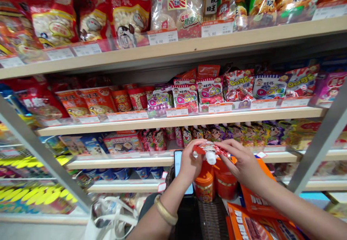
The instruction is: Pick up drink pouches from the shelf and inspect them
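I hold a small red spout pouch with a white cap flat between both hands, in front of the third shelf. My left hand grips its left end and also has a phone tucked behind the fingers; a bangle is on that wrist. My right hand pinches the pouch's right end from above. Just below the pouch stand orange tubs in a dark basket.
Shelves of snack bags with price tags fill the view: big red bags on top, QQ candy bags in the middle, pouches on the third shelf. Orange boxes lie at lower right. A white bag hangs at lower left. Grey slanted rails cross both sides.
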Available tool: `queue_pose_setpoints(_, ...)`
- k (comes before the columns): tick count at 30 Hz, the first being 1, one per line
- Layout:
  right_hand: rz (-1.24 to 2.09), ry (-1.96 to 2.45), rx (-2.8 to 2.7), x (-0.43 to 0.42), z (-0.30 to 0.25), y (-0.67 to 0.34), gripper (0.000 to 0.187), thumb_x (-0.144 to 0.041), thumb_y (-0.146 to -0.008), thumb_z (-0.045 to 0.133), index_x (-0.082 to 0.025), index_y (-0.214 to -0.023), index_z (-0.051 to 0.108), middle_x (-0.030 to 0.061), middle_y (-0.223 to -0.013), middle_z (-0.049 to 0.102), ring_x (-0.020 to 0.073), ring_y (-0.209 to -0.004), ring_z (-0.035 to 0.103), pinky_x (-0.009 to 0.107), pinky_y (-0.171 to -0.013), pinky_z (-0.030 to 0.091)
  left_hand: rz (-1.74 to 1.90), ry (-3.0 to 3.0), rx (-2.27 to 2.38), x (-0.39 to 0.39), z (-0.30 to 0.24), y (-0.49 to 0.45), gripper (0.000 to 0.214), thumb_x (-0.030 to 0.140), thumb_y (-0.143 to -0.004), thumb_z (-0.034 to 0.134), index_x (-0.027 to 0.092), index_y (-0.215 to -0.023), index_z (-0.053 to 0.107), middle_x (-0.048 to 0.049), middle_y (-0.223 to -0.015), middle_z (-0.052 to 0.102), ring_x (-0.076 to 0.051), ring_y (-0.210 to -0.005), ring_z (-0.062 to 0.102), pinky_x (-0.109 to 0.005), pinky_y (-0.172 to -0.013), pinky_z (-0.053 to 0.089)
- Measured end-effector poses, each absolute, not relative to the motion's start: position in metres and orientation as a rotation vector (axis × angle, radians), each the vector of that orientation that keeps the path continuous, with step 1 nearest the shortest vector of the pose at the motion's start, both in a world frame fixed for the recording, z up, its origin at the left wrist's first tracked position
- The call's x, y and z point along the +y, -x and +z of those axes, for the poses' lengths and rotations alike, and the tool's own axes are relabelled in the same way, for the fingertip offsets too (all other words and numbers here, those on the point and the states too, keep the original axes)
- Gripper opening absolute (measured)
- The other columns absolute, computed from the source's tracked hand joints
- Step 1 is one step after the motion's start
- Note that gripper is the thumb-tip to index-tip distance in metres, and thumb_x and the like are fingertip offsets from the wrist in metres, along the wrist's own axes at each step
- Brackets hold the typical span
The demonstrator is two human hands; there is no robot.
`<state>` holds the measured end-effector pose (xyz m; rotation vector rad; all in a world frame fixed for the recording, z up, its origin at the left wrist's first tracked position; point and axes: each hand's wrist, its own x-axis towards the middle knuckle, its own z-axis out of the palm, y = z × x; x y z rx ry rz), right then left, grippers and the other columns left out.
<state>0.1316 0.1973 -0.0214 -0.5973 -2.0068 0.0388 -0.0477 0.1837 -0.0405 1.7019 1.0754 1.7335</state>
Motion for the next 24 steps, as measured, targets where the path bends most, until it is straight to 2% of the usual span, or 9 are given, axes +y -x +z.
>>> queue_pose_setpoints(4,0.043,0.516,-2.111,0.213,-0.006,-0.103,0.028,-0.02,-0.091,0.049,-0.022,-0.115,0.064,0.0084,-0.098,0.069,0.0169,-0.084,0.067,0.029,-0.073,0.056,1.784,-1.948,1.181,0.185,-0.026,0.086,0.018,0.027,-0.08,0.058,0.02,-0.096,0.064,-0.0081,-0.105,0.066,-0.022,-0.101,0.06,-0.034,-0.095,0.045)
queue_pose_setpoints(7,0.049,0.518,-2.159,0.225,0.002,-0.07,0.027,-0.019,-0.091,0.049,-0.02,-0.11,0.068,0.0089,-0.095,0.071,0.017,-0.081,0.068,0.028,-0.072,0.055,1.775,-2.04,1.453,0.188,-0.019,0.116,0.018,0.02,-0.08,0.054,0.018,-0.095,0.063,-0.0096,-0.103,0.063,-0.021,-0.1,0.06,-0.034,-0.092,0.046)
queue_pose_setpoints(9,0.071,0.614,-2.247,0.231,0.004,-0.048,0.027,-0.017,-0.09,0.049,-0.018,-0.107,0.07,0.0093,-0.095,0.072,0.0175,-0.082,0.068,0.028,-0.075,0.054,1.669,-2.058,1.675,0.191,-0.018,0.132,0.02,0.015,-0.079,0.053,0.016,-0.096,0.063,-0.0102,-0.102,0.062,-0.021,-0.1,0.06,-0.034,-0.092,0.046)
queue_pose_setpoints(12,0.103,0.824,-2.387,0.238,0.002,-0.021,0.028,-0.014,-0.09,0.048,-0.019,-0.106,0.071,0.0083,-0.096,0.074,0.0178,-0.087,0.068,0.026,-0.081,0.051,1.297,-1.97,2.063,0.195,-0.022,0.149,0.028,0.008,-0.079,0.051,0.015,-0.104,0.061,-0.0116,-0.107,0.061,-0.021,-0.102,0.061,-0.031,-0.091,0.045)
queue_pose_setpoints(15,0.115,0.929,-2.429,0.246,-0.004,-0.005,0.025,-0.015,-0.089,0.05,-0.02,-0.1,0.073,0.0075,-0.091,0.075,0.0187,-0.085,0.069,0.025,-0.08,0.05,1.026,-1.829,2.287,0.203,-0.029,0.159,0.03,0.011,-0.081,0.053,0.011,-0.11,0.058,-0.0167,-0.106,0.064,-0.025,-0.098,0.064,-0.032,-0.084,0.047)
queue_pose_setpoints(17,0.112,1.022,-2.442,0.253,-0.008,0.001,0.023,-0.018,-0.089,0.051,-0.018,-0.092,0.074,0.0099,-0.087,0.075,0.0212,-0.083,0.07,0.027,-0.077,0.05,0.968,-1.791,2.316,0.21,-0.034,0.162,0.025,0.014,-0.081,0.056,0.009,-0.105,0.06,-0.0192,-0.1,0.067,-0.028,-0.095,0.066,-0.034,-0.081,0.048)
queue_pose_setpoints(20,0.103,1.178,-2.454,0.262,-0.013,0.008,0.024,-0.022,-0.089,0.051,-0.014,-0.083,0.073,0.015,-0.081,0.075,0.0253,-0.08,0.071,0.03,-0.075,0.051,0.879,-1.764,2.325,0.219,-0.04,0.164,0.019,0.02,-0.081,0.059,0.011,-0.097,0.063,-0.019,-0.096,0.07,-0.029,-0.097,0.066,-0.034,-0.081,0.047)
queue_pose_setpoints(24,0.112,1.337,-2.48,0.268,-0.018,0.013,0.024,-0.026,-0.087,0.055,-0.011,-0.081,0.073,0.0181,-0.08,0.074,0.0268,-0.082,0.072,0.03,-0.075,0.051,0.797,-1.746,2.345,0.226,-0.048,0.16,0.022,0.021,-0.083,0.057,0.012,-0.102,0.065,-0.0182,-0.1,0.071,-0.027,-0.103,0.065,-0.031,-0.084,0.046)
